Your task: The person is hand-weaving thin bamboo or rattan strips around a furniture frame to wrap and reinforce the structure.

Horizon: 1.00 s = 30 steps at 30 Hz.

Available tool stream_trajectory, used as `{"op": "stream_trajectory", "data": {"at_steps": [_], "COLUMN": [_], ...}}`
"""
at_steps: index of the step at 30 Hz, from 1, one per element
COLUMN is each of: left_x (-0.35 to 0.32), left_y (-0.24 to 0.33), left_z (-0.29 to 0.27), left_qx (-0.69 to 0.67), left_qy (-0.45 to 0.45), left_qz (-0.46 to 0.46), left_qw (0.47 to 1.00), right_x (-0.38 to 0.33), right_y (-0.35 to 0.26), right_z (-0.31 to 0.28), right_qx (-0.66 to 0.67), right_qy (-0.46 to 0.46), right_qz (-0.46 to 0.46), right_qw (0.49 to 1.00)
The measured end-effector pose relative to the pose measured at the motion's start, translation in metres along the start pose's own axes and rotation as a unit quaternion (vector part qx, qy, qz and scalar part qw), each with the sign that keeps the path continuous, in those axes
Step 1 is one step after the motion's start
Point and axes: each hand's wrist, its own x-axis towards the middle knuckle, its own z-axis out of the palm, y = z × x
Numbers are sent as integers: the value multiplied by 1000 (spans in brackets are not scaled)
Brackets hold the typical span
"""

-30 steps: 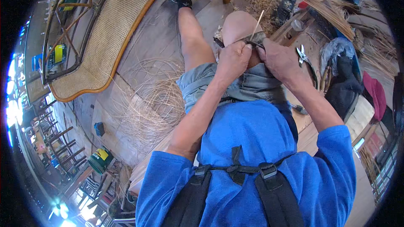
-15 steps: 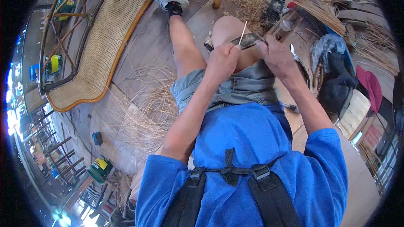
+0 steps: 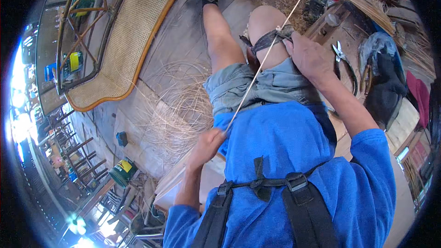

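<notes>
your left hand (image 3: 206, 144) pinches a cane strip (image 3: 257, 71) by your hip, fingers clamped on it. the strip runs taut up across your thigh to a dark strap (image 3: 266, 41) on your knee, where your right hand (image 3: 312, 57) grips it, fingers together. pliers (image 3: 342, 55) lie just beside.
</notes>
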Motion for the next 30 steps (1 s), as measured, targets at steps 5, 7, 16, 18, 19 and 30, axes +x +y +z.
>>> {"op": "stream_trajectory", "data": {"at_steps": [5, 7, 16, 18, 19, 30], "left_x": [-60, -52, 147, 169, 176, 34], "left_y": [-83, -98, 104, 136, 139, 19], "left_z": [-7, -15, 2, 29, 36, -4], "left_qx": [128, 305, 185, 190, 194, -42], "left_qy": [14, 5, 192, 232, 228, -13], "left_qz": [-98, -79, 218, 205, 205, 47], "left_qw": [987, 949, 939, 932, 932, 998], "right_x": [2, 1, -10, -9, -8, -1], "right_y": [-1, 1, -5, -3, -1, 3], "right_z": [9, 10, 7, 8, 9, 3], "right_qx": [7, 10, 22, 19, 20, -22], "right_qy": [34, 44, 58, 58, 58, 46], "right_qz": [-38, -47, -54, -45, -36, -15], "right_qw": [999, 998, 997, 997, 997, 999]}}
